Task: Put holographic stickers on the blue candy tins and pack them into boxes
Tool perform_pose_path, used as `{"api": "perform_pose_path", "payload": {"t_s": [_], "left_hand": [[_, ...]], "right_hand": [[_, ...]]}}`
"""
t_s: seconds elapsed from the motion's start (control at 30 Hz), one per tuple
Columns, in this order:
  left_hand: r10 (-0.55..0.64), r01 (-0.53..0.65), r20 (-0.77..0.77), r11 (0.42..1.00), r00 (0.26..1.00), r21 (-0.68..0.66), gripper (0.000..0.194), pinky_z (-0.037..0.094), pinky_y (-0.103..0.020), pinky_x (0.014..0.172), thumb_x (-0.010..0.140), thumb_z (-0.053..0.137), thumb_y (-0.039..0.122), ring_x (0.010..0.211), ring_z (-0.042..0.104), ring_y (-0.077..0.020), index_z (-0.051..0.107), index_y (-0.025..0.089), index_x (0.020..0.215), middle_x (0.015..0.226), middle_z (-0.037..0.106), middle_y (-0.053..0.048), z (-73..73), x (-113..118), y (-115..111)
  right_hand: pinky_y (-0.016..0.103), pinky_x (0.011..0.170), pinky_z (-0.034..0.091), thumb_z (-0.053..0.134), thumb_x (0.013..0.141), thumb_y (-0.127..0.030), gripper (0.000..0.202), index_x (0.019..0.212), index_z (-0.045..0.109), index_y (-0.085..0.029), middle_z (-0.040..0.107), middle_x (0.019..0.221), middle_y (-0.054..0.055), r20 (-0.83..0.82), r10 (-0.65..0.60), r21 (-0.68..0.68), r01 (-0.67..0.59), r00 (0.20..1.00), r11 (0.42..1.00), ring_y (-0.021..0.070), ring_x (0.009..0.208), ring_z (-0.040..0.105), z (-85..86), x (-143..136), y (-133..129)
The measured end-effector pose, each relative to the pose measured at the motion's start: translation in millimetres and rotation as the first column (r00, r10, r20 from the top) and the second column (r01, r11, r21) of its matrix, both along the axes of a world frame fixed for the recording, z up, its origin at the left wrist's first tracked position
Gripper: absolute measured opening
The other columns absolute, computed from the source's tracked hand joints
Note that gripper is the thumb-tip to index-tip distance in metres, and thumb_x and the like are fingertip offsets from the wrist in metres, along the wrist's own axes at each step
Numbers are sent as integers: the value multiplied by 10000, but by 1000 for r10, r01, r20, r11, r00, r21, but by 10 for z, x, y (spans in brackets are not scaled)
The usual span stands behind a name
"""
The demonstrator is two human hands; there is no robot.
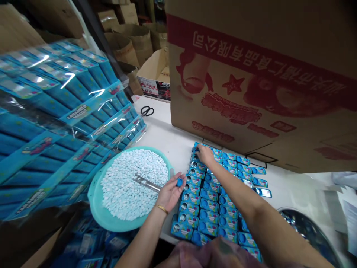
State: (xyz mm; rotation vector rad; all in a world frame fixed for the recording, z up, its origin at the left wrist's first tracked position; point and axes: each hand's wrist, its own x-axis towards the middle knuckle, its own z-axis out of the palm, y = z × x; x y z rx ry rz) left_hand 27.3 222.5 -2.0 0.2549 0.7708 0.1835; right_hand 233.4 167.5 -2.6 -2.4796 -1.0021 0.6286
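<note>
Rows of small blue tins (209, 195) lie on the white table; those in the left column show white candies through round openings. My right hand (205, 154) reaches to the far left end of the rows, its fingertips closed at a tin there; what they pinch is too small to tell. Palm up beside the left column, my left hand (173, 191) holds a small round blue cap (179, 182) at its fingers. A turquoise basin (96, 203) full of white candies (131, 201) stands to the left, with a metal scoop (147, 183) lying in it near my left wrist.
Plastic-wrapped stacks of blue boxes (80, 100) rise at the left. A large cardboard carton (251, 93) stands behind the tins. Black-handled scissors (147, 111) lie at the back of the table (160, 130). A metal bowl (309, 234) is at the lower right.
</note>
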Motion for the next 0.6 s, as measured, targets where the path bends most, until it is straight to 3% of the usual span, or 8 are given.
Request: {"api": "perform_pose_path", "payload": {"t_s": [0.1,0.13,0.2,0.3,0.37,0.43,0.53,0.6], "left_hand": [[2,-2,-12,999,1000,49,177,491,-246,800,763,455,55,835,606,-128,595,99,862,868,634,-87,-54,53,-48],[-1,2,-6,998,1000,65,167,501,-224,762,767,463,62,786,609,-109,596,106,858,853,637,-72,-69,72,-70],[-6,4,20,996,1000,88,152,511,-198,711,767,484,66,721,605,-81,598,117,854,843,641,-50,-89,104,-113],[0,0,2,995,1000,95,134,515,-209,733,776,486,75,759,614,-93,600,125,825,829,647,-46,-92,122,-148],[2,1,-41,996,999,94,140,514,-220,754,794,463,84,808,621,-117,598,121,805,810,650,-59,-90,112,-144],[0,6,-69,996,998,92,147,517,-218,752,805,449,93,830,623,-129,593,121,795,795,650,-65,-94,91,-129],[3,6,-86,996,996,93,138,519,-207,740,807,454,105,829,624,-125,587,131,784,774,645,-52,-109,54,-115],[-3,11,-95,996,995,90,123,522,-204,726,802,468,114,819,625,-124,588,133,785,763,641,-47,-115,34,-114]], "right_hand": [[227,719,381,602,736,-260,197,923,624,-206,599,849,25,-49,166,147,-157,985,977,127,784,536,51,-503,-209],[208,704,387,617,721,-251,194,912,633,-220,594,834,10,-88,266,213,-243,960,946,115,772,536,57,-649,-260],[190,691,394,608,723,-207,137,852,651,-218,585,793,0,-125,352,329,-296,928,897,103,759,537,54,-833,-326],[185,670,404,566,743,-160,78,738,643,-175,589,732,3,-159,216,345,-150,963,926,100,726,548,40,-774,-355],[188,656,408,542,755,-162,81,750,623,-164,604,742,5,-116,82,243,-52,990,969,103,712,556,49,-567,-336],[196,674,408,512,774,-179,113,839,603,-174,621,825,14,18,9,28,-9,1000,1000,113,759,564,73,-330,-276],[220,717,407,506,772,-178,191,949,576,-183,620,954,51,155,39,-297,9,987,955,150,879,561,83,-78,-97],[249,726,416,546,737,-165,254,990,570,-168,615,994,95,144,64,-413,1,987,911,188,918,561,49,-2,62]]}}
